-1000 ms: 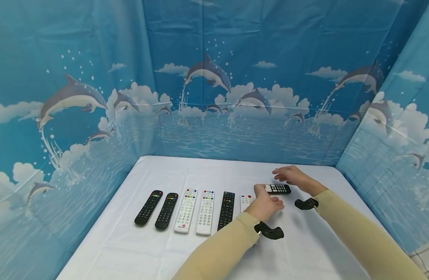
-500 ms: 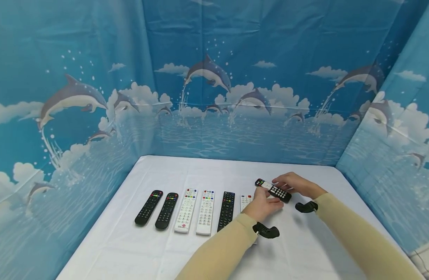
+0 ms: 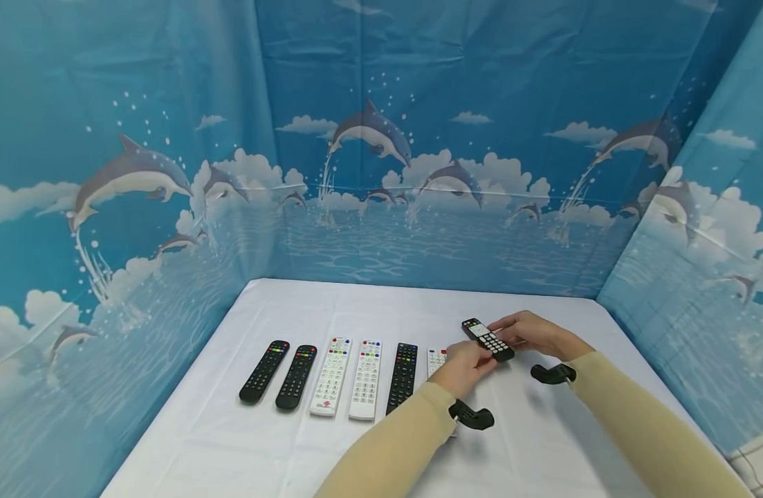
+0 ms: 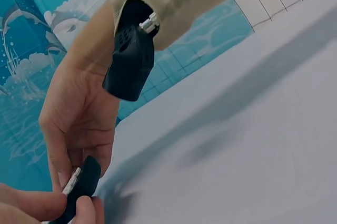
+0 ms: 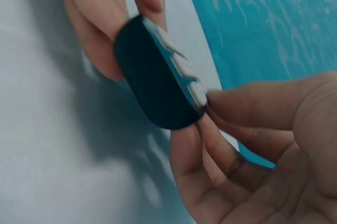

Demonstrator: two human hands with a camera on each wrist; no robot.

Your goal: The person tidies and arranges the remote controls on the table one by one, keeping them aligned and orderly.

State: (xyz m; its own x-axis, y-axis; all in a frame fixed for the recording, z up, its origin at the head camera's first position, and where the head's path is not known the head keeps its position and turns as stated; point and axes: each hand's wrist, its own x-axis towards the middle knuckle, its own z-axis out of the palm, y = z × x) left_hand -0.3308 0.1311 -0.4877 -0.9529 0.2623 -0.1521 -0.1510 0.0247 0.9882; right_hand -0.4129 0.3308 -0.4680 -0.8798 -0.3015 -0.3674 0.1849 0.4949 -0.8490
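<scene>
A small black remote control (image 3: 488, 340) with white and coloured buttons is held slantwise between both hands, its coloured-button end pointing away to the left. My left hand (image 3: 462, 364) pinches its near left edge, with thumb and fingers on opposite faces in the left wrist view. On the other long side, my right hand (image 3: 533, 333) grips the edge between thumb and fingers. In the right wrist view the smooth rounded end of the remote (image 5: 155, 79) faces the camera, tilted above the white cloth, with fingers from both hands round it.
Left of the hands runs a row of remotes: two black ones (image 3: 264, 371), two white ones (image 3: 331, 377), a longer black one (image 3: 402, 373) and a white one (image 3: 436, 358) partly hidden by the left arm. The white-clothed table (image 3: 356, 304) meets a dolphin-print curtain (image 3: 369, 242).
The remote has turned from lying crosswise to a slant, its coloured-button end coming out from behind the left hand. My right hand has come down from beyond it and taken hold of it.
</scene>
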